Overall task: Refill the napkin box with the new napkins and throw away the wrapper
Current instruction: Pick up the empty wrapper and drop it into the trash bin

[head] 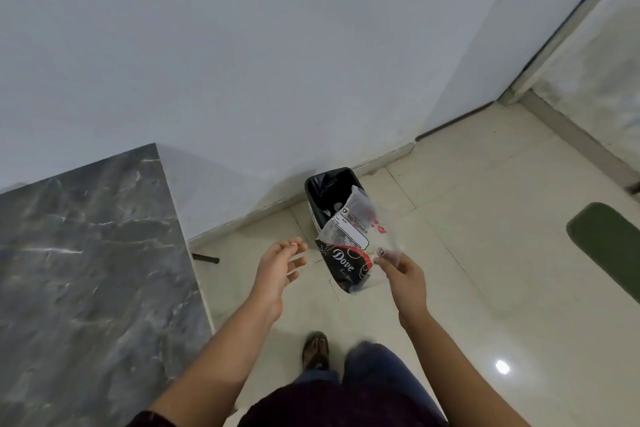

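Room corner, tiled floor.
Plain white wall [242, 45] upper frame; grey marble tabletop [86, 270] lower left; glossy cream floor tiles [485, 253] right; green mat [609, 246] far right.

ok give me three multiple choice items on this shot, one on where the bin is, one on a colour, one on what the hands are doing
1. The bin stands:
A on the marble table
B on the floor by the wall
C on the green mat

2. Its liner is:
A black
B white
C blue

3. The wrapper is:
A inside the bin
B lying on the floor
C held in the right hand

Key: 1 B, it sits on tiles against the skirting. 2 A, black plastic shows inside. 3 C, the fingertips pinch it above the bin; the left hand is open and empty.
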